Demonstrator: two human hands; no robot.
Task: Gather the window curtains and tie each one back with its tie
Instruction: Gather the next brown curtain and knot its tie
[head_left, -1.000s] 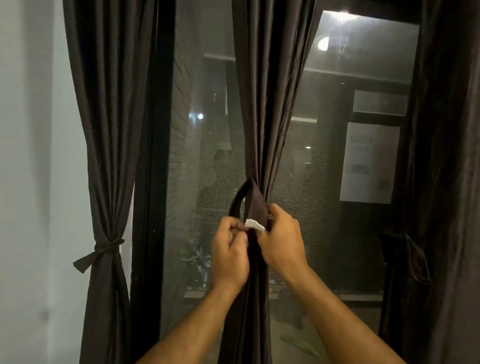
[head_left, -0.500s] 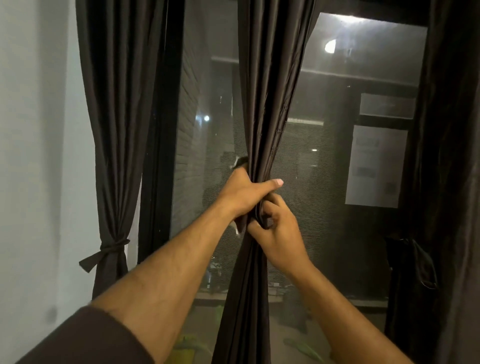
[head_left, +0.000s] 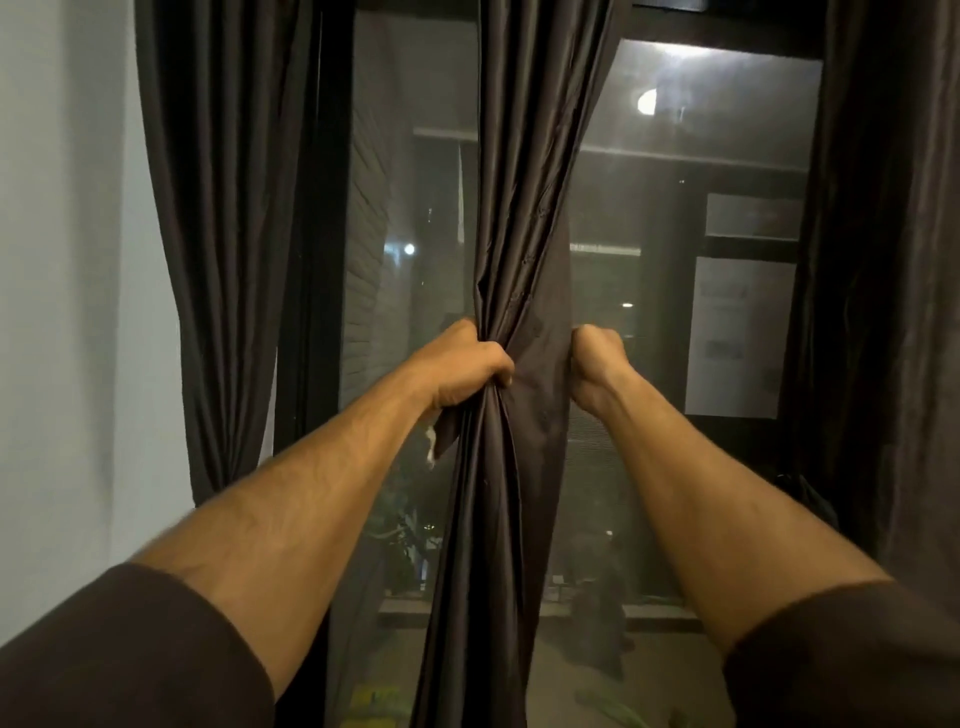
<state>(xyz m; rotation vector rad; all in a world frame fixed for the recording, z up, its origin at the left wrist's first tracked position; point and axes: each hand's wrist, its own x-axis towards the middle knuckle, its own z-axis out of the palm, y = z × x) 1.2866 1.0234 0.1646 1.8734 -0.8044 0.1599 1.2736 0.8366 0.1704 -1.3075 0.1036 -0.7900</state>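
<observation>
At the window's middle: the centre curtain (head_left: 511, 260) hangs between two panes of dark glass (head_left: 675, 312), bunched at hand height
Left hand: the left hand (head_left: 462, 366) is clenched around the gathered folds from the left side, fingers curled into the cloth
Right hand: the right hand (head_left: 597, 364) is fisted at the bundle's right edge; it seems to grip cloth or the band, but what exactly I cannot tell
Tie: a short dark strip with a pale tab, the tie (head_left: 435, 441), dangles just below the left fist
Step in hand: gathering, by my reading; the wrap is not yet made
Next move: calls for keeping the bundle pinched while the strip goes round it and its ends meet
Long axis: the curtain runs vertically, top to bottom, waisted at the fists
Other curtains: left curtain (head_left: 218, 234) and right curtain (head_left: 883, 260) hang at the frame edges
</observation>
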